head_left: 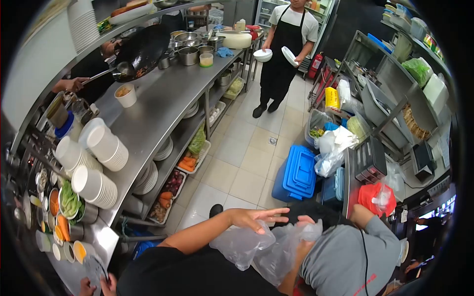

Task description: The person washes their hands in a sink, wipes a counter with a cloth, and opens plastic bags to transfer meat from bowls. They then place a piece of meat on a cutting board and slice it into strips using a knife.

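I have the right hand point(304, 243) clutching clear plastic point(279, 252), the left hand point(251, 217) open against it, and a bump from the grey-shirted person point(338, 256) could pull it loose.

Clear plastic bag point(284, 249) at open left hand point(254, 218) and right hand point(305, 239), blue lidded bin point(297, 172) beyond

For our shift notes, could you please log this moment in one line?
left hand: fingers spread; right hand: partly behind plastic bag, grip unclear; co-worker: holds white bowl
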The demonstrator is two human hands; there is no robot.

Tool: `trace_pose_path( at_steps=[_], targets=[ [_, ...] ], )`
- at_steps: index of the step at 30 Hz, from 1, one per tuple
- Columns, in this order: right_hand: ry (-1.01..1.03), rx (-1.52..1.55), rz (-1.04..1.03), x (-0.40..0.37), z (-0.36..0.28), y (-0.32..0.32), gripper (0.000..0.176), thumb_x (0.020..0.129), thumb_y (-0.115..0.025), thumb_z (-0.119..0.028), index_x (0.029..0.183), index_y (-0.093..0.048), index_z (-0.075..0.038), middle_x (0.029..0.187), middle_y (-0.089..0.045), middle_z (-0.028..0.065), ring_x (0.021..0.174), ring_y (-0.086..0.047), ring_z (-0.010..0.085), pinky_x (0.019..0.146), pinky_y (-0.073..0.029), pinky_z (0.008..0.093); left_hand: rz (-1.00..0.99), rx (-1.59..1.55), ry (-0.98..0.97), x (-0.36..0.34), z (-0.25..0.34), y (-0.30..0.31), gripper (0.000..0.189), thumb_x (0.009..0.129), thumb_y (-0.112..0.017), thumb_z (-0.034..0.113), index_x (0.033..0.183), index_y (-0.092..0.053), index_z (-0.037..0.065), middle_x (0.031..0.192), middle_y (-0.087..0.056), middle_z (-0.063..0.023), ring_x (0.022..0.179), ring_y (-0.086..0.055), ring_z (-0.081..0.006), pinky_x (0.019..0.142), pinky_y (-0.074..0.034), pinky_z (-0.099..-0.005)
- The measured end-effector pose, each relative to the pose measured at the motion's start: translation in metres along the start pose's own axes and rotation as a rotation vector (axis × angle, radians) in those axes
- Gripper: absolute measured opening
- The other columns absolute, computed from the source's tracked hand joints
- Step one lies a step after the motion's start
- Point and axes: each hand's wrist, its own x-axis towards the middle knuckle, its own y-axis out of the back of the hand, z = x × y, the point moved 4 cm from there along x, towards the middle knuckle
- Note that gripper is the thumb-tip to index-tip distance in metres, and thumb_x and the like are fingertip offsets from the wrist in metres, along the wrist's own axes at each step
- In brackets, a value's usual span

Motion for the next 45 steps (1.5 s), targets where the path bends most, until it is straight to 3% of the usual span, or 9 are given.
trace_pose_path(
  at_steps=[4,7,10,15,18,26,32,39,45],
  targets=[
    [-0.079,-0.008,-0.085,0.056,0.062,-0.068,0.036,0.076,-0.062,-0.018,0.104,-0.056,0.003,0.100,-0.060,0.0115,0.095,-0.057,0.0199,0.086,-0.044,0.0320,0.028,0.057,0.098,-0.001,0.009,0.071,0.093,0.080,-0.071,0.022,0.149,-0.010,0.008,0.146,-0.030,-0.0098,0.127,-0.037,-0.0193,0.104,-0.031,-0.0335],
    [-0.177,-0.217,-0.465,0.091,0.094,-0.115,0.043,0.070,-0.054,0.002,0.113,-0.052,0.003,0.099,-0.060,0.0094,0.093,-0.057,0.0170,0.085,-0.045,0.0297,0.112,0.247,0.193,-0.012,0.027,0.121,0.040,0.083,-0.065,0.008,0.121,-0.052,0.001,0.112,-0.059,-0.0032,0.104,-0.052,-0.0099,0.091,-0.043,-0.0281],
    [-0.416,-0.259,-0.619,0.117,0.101,-0.153,0.052,0.074,-0.060,0.000,0.124,-0.048,0.005,0.106,-0.062,0.0132,0.097,-0.059,0.0181,0.085,-0.046,0.0294,0.247,0.392,0.190,-0.038,0.044,0.169,0.033,0.082,-0.065,0.008,0.113,-0.056,0.000,0.101,-0.063,-0.0018,0.094,-0.056,-0.0096,0.084,-0.046,-0.0264],
    [-0.144,-0.515,-1.002,0.162,0.124,-0.191,0.031,0.080,-0.065,-0.016,0.105,-0.062,0.002,0.093,-0.066,0.0154,0.088,-0.064,0.0245,0.077,-0.048,0.0333,0.482,0.492,0.180,-0.087,0.094,0.212,0.036,0.082,-0.066,0.017,0.113,-0.058,-0.001,0.105,-0.064,-0.0052,0.094,-0.057,-0.0118,0.083,-0.046,-0.0285],
    [-0.344,-0.895,-1.135,0.187,0.141,-0.209,0.029,0.080,-0.067,-0.019,0.101,-0.062,0.000,0.083,-0.065,0.0166,0.077,-0.064,0.0251,0.069,-0.048,0.0363,0.657,0.574,0.291,-0.110,0.106,0.231,0.038,0.083,-0.066,0.021,0.113,-0.058,-0.001,0.105,-0.064,-0.0072,0.093,-0.058,-0.0133,0.083,-0.047,-0.0293],
    [-0.073,-0.805,-1.359,0.251,0.295,-0.256,0.030,0.076,-0.067,-0.021,0.095,-0.062,0.001,0.088,-0.066,0.0213,0.080,-0.064,0.0376,0.071,-0.049,0.0409,0.966,0.818,0.412,-0.122,0.078,0.290,0.051,0.077,-0.067,0.038,0.109,-0.059,-0.002,0.102,-0.064,-0.0199,0.094,-0.062,-0.0295,0.081,-0.047,-0.0365],
    [0.161,-0.504,-1.584,0.299,0.404,-0.232,0.021,0.076,-0.064,-0.016,0.092,-0.062,-0.002,0.086,-0.068,0.0153,0.074,-0.066,0.0297,0.064,-0.051,0.0394,0.893,0.956,0.495,-0.022,0.079,0.332,0.061,0.080,-0.062,0.049,0.109,-0.056,-0.003,0.103,-0.061,-0.0262,0.096,-0.059,-0.0407,0.083,-0.046,-0.0433],
    [-0.943,-0.839,-1.188,0.335,0.580,-0.053,0.016,0.077,-0.062,-0.014,0.088,-0.062,-0.002,0.083,-0.068,0.0124,0.069,-0.065,0.0250,0.059,-0.051,0.0371,0.749,0.987,0.579,0.124,0.120,0.401,0.060,0.084,-0.058,0.052,0.104,-0.053,-0.004,0.097,-0.061,-0.0280,0.093,-0.059,-0.0411,0.081,-0.046,-0.0441],
    [-1.563,-0.218,-0.827,0.384,0.612,0.026,0.005,0.080,-0.058,-0.008,0.080,-0.058,-0.003,0.073,-0.065,0.0072,0.058,-0.060,0.0154,0.050,-0.049,0.0304,0.799,1.041,0.484,0.214,0.146,0.478,0.056,0.084,-0.060,0.049,0.102,-0.053,-0.004,0.093,-0.061,-0.0292,0.088,-0.060,-0.0421,0.079,-0.047,-0.0439]
  ],
)
